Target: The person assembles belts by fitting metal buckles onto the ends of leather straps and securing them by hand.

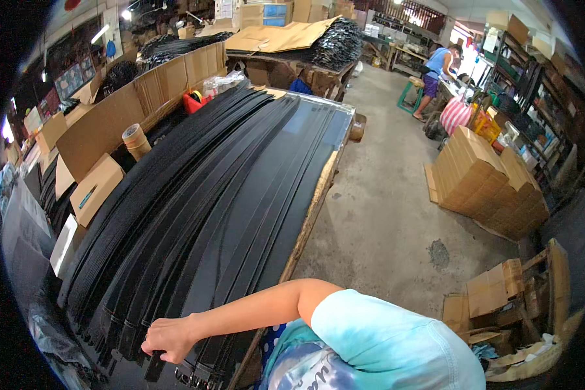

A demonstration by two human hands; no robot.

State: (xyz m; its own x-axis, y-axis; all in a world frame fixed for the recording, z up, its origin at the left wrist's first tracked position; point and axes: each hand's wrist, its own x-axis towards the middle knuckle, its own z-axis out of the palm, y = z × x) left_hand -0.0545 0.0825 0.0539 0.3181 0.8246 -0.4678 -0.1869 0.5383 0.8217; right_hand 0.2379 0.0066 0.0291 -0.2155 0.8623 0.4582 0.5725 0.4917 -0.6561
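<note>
Right hand (169, 339): fingers curled over near ends of black belts (159, 182) laid along the table (319, 195); whether the grip holds one cannot be determined. Left hand out of view. Apparent step: separating belts; next move calls for isolating one cleanly.

Up on the wearer's head it sat, the left lens of a side-by-side pair, and down it looked, out along the table (276, 162)! Wide fisheye, picture upright, straight edges bowing, the corners rounding into black. Closest in, at the lower edge, came the tie-dye sleeve (370, 325), with the right hand (169, 339) just beyond at lower left. Farther out stretched the concrete floor (370, 214), and a distant person (439, 65) stood small at upper right.
</note>
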